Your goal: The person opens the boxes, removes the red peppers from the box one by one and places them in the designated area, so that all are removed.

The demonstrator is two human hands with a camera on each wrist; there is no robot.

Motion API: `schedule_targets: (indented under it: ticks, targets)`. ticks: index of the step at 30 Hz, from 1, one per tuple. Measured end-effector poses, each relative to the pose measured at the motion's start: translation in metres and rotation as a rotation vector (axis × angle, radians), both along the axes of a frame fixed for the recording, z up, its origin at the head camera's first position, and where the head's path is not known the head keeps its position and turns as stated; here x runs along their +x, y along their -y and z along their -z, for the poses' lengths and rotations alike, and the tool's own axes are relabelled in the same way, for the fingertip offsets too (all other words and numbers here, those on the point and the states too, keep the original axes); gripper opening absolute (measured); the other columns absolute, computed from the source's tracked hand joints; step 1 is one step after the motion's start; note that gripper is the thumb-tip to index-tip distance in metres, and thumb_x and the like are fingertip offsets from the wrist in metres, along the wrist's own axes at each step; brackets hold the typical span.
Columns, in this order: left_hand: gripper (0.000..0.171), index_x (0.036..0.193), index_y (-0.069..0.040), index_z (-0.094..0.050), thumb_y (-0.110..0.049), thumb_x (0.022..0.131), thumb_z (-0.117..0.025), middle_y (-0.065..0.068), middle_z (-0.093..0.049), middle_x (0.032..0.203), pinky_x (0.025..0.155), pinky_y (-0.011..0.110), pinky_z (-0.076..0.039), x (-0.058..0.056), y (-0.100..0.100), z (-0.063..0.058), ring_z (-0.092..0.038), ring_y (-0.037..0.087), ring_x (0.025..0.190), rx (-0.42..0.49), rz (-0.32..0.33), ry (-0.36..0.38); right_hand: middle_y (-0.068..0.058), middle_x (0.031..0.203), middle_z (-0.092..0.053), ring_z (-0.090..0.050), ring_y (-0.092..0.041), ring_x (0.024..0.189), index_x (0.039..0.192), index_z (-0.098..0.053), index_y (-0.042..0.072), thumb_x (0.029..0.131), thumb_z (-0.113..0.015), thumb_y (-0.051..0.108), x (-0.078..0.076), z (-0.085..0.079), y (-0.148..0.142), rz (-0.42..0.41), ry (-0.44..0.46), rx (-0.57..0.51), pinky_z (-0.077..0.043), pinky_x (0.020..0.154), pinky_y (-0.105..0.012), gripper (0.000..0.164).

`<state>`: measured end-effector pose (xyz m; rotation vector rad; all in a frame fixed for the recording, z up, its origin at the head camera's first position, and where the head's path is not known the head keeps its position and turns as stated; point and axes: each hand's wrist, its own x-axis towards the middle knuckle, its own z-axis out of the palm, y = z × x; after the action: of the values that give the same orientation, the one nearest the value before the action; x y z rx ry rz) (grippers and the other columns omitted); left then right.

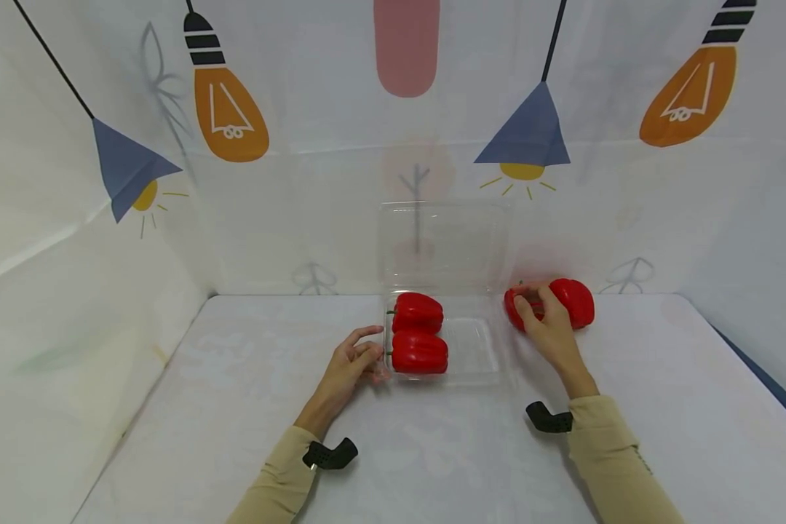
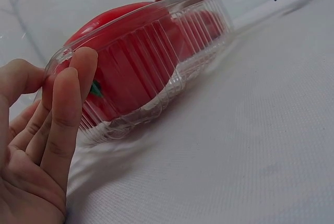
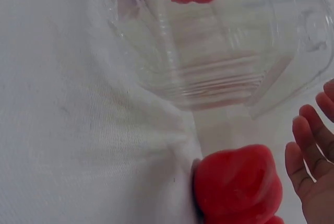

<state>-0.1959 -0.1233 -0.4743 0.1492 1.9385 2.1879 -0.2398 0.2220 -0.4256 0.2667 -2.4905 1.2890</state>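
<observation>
A clear plastic clamshell box (image 1: 474, 349) lies with its lid (image 1: 445, 244) raised at the back. Two red bell peppers, a rear one (image 1: 418, 313) and a front one (image 1: 420, 353), lie side by side in its left half, green stems to the left. My left hand (image 1: 347, 371) holds the box's left edge, its fingers against the ribbed wall (image 2: 130, 67). Right of the box, my right hand (image 1: 549, 320) is over a third red bell pepper (image 1: 514, 309), partly hidden by the fingers. In the right wrist view the fingers (image 3: 313, 151) are spread, apart from a pepper (image 3: 237, 182).
Another red bell pepper (image 1: 575, 302) lies just right of my right hand, near the back edge of the white-covered table (image 1: 432, 451). Behind stands a white curtain (image 1: 327, 211) printed with lamps and bulbs.
</observation>
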Motion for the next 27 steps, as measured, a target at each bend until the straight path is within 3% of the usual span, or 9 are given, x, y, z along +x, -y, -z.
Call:
schedule_targets:
  ticks: [9, 17, 27]
  targets:
    - [0.044, 0.137, -0.009, -0.042, -0.015, 0.095, -0.055, -0.008, -0.062, 0.082, 0.059, 0.022, -0.055, -0.001, 0.000, 0.000, -0.060, 0.008, 0.059, 0.011, 0.020, -0.031, -0.007, 0.115, -0.058, -0.052, -0.010, 0.100, 0.120, -0.052, 0.009, 0.094, -0.058, 0.022, 0.003, 0.001, 0.013, -0.103, -0.023, 0.044, -0.043, 0.078, -0.006, 0.030]
    - [0.042, 0.135, -0.012, -0.044, -0.015, 0.095, -0.056, -0.006, -0.062, 0.081, 0.060, 0.023, -0.055, -0.001, 0.000, 0.000, -0.062, 0.009, 0.059, 0.008, 0.007, -0.023, -0.006, 0.117, -0.059, -0.053, -0.016, 0.102, 0.123, -0.052, 0.015, 0.092, -0.060, 0.027, 0.004, 0.002, 0.022, -0.178, 0.021, 0.097, -0.048, 0.084, -0.021, 0.033]
    - [0.043, 0.135, -0.011, -0.044, -0.015, 0.094, -0.058, -0.006, -0.062, 0.081, 0.059, 0.023, -0.056, 0.000, 0.000, 0.000, -0.063, 0.009, 0.059, 0.022, 0.003, -0.020, -0.006, 0.116, -0.060, -0.055, -0.015, 0.103, 0.122, -0.052, 0.013, 0.091, -0.062, 0.023, 0.011, -0.002, 0.038, -0.311, -0.021, 0.148, -0.051, 0.086, -0.035, 0.033]
